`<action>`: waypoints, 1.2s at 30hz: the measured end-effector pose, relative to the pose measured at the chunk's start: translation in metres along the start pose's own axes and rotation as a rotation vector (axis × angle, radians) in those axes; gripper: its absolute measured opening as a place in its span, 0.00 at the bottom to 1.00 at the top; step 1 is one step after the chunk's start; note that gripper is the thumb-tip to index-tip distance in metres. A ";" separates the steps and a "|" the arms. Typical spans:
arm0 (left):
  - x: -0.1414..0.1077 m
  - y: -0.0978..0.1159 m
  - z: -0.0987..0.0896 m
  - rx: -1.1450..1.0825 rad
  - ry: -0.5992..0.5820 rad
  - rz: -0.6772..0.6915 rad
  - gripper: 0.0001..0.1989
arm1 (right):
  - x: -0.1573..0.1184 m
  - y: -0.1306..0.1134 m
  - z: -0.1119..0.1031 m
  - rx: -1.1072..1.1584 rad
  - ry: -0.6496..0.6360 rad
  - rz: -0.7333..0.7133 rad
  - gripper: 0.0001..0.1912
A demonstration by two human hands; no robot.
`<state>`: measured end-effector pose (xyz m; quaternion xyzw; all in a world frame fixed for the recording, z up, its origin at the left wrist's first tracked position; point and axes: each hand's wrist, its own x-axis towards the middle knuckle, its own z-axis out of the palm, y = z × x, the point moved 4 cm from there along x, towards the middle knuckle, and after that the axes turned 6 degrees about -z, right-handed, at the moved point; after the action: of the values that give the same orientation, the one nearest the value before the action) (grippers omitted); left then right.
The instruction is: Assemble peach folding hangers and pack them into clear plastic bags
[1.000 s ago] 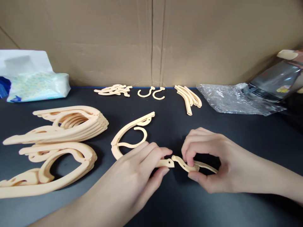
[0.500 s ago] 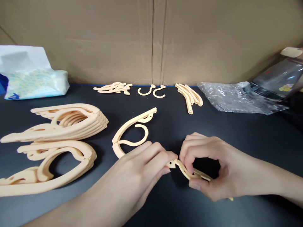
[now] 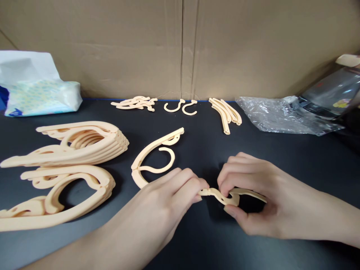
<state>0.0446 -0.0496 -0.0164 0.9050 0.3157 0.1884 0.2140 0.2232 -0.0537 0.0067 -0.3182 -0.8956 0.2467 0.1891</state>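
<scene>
Black tabletop (image 3: 270,150), left fingers (image 3: 194,187) gripping hanger arm (image 3: 140,179), right fingers (image 3: 234,183) pinching curved piece (image 3: 218,195)

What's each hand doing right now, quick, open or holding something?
Left hand: closed, holding a hanger arm.
Right hand: closed, with a pinch grip on a slim, curved hanger piece.

2 hanger stacks (image 3: 92,158) left; single hanger (image 3: 149,147) right of them; 2 hooks (image 3: 171,111) behind; plastic bag (image 3: 270,116) back right.
</scene>
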 end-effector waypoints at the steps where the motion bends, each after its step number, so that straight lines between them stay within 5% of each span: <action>1: 0.000 -0.001 0.000 -0.007 0.005 -0.004 0.10 | 0.000 0.001 -0.001 0.010 -0.004 0.012 0.06; 11: -0.004 -0.003 -0.003 -0.020 0.090 -0.016 0.14 | -0.001 0.006 -0.004 0.169 0.004 0.183 0.02; 30: 0.000 0.009 -0.002 -0.056 -0.045 -0.010 0.14 | -0.001 0.004 -0.006 0.246 -0.187 0.074 0.04; 36: -0.002 0.003 -0.004 0.025 0.054 -0.013 0.12 | -0.002 0.006 -0.011 0.129 -0.138 0.083 0.05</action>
<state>0.0426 -0.0525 -0.0118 0.9002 0.3293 0.2074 0.1953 0.2327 -0.0479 0.0118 -0.3247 -0.8748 0.3327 0.1367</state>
